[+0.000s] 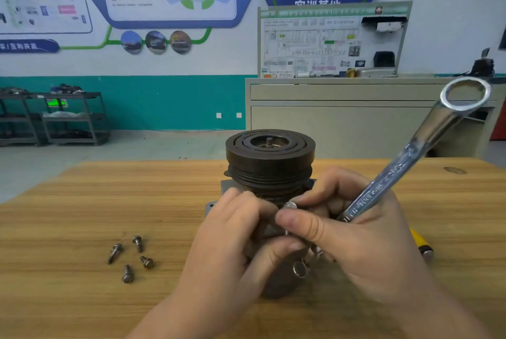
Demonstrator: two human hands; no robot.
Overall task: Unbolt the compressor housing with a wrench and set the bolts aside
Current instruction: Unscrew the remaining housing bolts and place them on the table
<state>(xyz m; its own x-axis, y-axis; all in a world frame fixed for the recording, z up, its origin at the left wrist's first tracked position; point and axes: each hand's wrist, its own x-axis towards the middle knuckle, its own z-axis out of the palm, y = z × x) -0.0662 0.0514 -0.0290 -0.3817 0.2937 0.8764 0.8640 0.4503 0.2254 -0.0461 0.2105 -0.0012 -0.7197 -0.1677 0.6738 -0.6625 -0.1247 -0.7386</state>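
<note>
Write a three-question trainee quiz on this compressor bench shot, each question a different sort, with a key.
1. True or false: the ring end of the wrench is fitted over a bolt right now.
2. How many loose bolts lie on the table to the left of the compressor?
3. Multiple choice: the right hand has the wrench in its grip and also A) presses the pulley top, B) works with its fingertips at a bolt head on the housing, C) rests flat on the table.

Key: 1 false, the ring end points up and away in the air; 2 four; 3 B, with the left hand holding the compressor body.
</note>
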